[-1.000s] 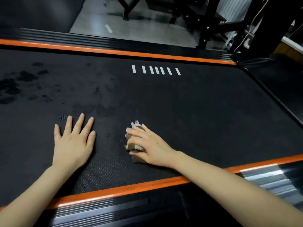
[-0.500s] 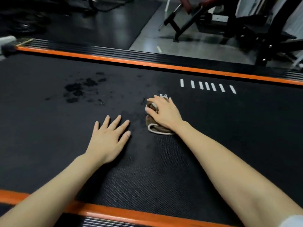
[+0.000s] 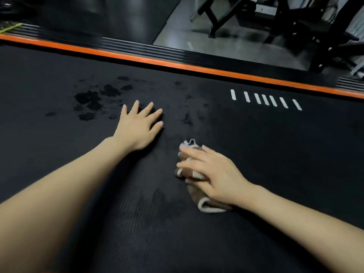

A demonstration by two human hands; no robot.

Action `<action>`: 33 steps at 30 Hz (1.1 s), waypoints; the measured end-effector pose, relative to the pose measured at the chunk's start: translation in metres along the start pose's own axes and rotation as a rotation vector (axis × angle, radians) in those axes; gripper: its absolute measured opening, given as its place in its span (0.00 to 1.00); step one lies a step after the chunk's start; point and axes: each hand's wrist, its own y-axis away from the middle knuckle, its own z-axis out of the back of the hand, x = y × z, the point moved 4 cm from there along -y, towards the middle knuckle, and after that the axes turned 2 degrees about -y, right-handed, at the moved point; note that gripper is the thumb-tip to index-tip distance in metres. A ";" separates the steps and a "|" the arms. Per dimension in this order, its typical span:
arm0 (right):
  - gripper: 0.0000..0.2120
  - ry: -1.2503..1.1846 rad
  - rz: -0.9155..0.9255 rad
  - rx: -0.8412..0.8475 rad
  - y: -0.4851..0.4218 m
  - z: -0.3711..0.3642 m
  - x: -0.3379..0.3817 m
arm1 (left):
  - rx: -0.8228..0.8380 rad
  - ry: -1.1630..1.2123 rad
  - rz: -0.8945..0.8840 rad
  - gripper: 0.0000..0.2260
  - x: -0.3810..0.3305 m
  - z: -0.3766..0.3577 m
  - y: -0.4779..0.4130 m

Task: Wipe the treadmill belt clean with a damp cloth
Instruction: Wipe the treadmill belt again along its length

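Note:
The black treadmill belt (image 3: 275, 154) fills most of the view. My right hand (image 3: 214, 174) lies over a bunched brown cloth (image 3: 206, 205) with a cream hem, fingers cupped on it and holding it against the belt at centre right. Bits of cloth show between and beyond my fingers. My left hand (image 3: 137, 129) rests flat on the belt, fingers spread, up and to the left of the cloth. Dark wet blotches (image 3: 92, 99) sit just left of my left hand's fingertips. A faint damp sheen marks the belt below the cloth.
An orange side rail (image 3: 177, 65) with a ribbed black strip runs along the belt's far edge. A row of several white dashes (image 3: 265, 99) is printed on the belt at the upper right. Black gym equipment frames (image 3: 295, 26) stand on the grey floor beyond.
My right hand has dragged the cloth back toward me and a little to the right. My left hand stays flat on the belt. The view has shifted, so the near rail is out of sight.

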 end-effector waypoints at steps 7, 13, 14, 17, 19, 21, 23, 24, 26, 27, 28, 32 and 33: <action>0.15 0.078 -0.551 -0.194 -0.055 0.006 -0.049 | 0.031 -0.035 -0.101 0.25 0.003 -0.011 -0.037; 0.19 0.034 -0.357 -0.079 0.005 0.004 0.020 | 0.000 0.016 -0.106 0.25 0.004 -0.016 -0.034; 0.19 0.033 -0.345 -0.068 0.003 0.002 0.018 | -0.001 0.021 -0.105 0.25 0.004 -0.017 -0.034; 0.18 0.044 -0.350 -0.066 -0.038 0.000 -0.011 | -0.032 0.030 -0.106 0.28 0.004 -0.017 -0.034; 0.17 0.081 -0.428 -0.139 -0.080 0.000 -0.046 | -0.028 0.040 -0.102 0.31 0.004 -0.017 -0.035; 0.16 0.093 -0.588 -0.204 -0.117 0.001 -0.079 | -0.021 0.057 -0.096 0.32 0.005 -0.018 -0.036; 0.16 0.111 -0.720 -0.231 -0.136 0.001 -0.096 | -0.030 0.073 -0.095 0.32 0.004 -0.016 -0.036; 0.16 0.120 -0.741 -0.236 -0.138 0.000 -0.095 | -0.035 0.080 -0.095 0.32 0.004 -0.015 -0.036; 0.16 0.114 -0.693 -0.229 -0.127 0.001 -0.074 | -0.033 0.090 -0.096 0.31 0.003 -0.013 -0.036; 0.16 0.105 -0.628 -0.204 -0.117 -0.001 -0.058 | -0.030 0.092 -0.095 0.31 0.004 -0.013 -0.035; 0.17 0.094 -0.561 -0.167 -0.104 -0.005 -0.041 | -0.029 0.095 -0.097 0.30 0.004 -0.013 -0.034; 0.17 0.033 -0.374 -0.109 -0.085 -0.002 -0.030 | -0.043 0.111 -0.094 0.29 0.006 -0.013 -0.033; 0.17 0.045 -0.393 -0.105 -0.095 0.001 -0.047 | -0.042 0.117 -0.093 0.29 0.006 -0.013 -0.033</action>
